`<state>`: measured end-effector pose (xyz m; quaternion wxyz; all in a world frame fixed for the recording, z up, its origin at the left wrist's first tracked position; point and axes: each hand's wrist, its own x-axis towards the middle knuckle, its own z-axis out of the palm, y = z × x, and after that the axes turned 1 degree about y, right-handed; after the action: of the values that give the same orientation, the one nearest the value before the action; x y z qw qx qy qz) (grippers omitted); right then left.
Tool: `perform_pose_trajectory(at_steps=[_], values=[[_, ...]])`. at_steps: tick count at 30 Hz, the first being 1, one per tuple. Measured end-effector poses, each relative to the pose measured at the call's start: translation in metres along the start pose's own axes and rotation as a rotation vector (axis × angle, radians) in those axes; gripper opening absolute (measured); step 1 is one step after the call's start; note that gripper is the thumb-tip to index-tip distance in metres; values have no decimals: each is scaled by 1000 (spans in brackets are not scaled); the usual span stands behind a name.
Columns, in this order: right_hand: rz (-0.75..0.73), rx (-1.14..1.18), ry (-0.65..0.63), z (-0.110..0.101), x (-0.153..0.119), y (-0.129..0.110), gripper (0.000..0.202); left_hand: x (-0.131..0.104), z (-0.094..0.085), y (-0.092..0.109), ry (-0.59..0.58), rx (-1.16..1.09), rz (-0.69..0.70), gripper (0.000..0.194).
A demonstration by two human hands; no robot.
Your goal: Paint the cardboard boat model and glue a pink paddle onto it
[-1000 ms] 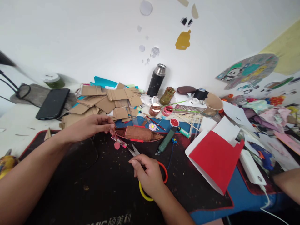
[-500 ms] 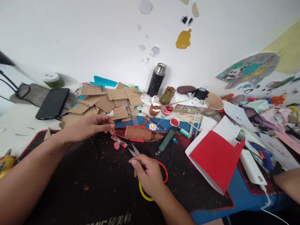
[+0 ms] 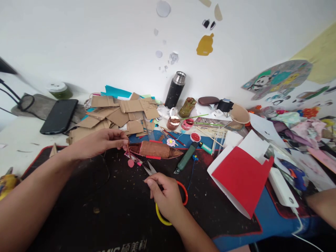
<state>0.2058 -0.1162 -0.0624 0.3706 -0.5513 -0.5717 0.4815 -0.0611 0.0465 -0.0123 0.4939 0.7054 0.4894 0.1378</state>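
A person's left hand (image 3: pixel 106 142) has its grip pinched closed on a thin reddish-brown stick (image 3: pixel 129 153) beside the left end of a small brown model boat (image 3: pixel 155 149); the stick's long axis slopes down toward the person, with a pink disc (image 3: pixel 130 163) at its lower end. The right hand (image 3: pixel 167 196) grips scissors (image 3: pixel 150 170) over a black mat (image 3: pixel 91 220) on the bench (image 3: pixel 18 138), their slightly parted blades pointing away and leftward. The boat's long axis runs left to right, near the mat's far edge.
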Motion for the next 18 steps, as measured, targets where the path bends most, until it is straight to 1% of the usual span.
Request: perform_pose_trajectory(at_steps=[4, 10, 18], values=[[4, 1, 2, 0, 0, -1, 38, 0, 0, -2, -23, -45, 2, 46], [-7, 1, 4, 0, 0, 1, 34, 0, -1, -1, -37, -35, -5, 44], [-9, 5, 1, 0, 0, 0, 30, 0, -1, 0, -32, -44, 5, 44]])
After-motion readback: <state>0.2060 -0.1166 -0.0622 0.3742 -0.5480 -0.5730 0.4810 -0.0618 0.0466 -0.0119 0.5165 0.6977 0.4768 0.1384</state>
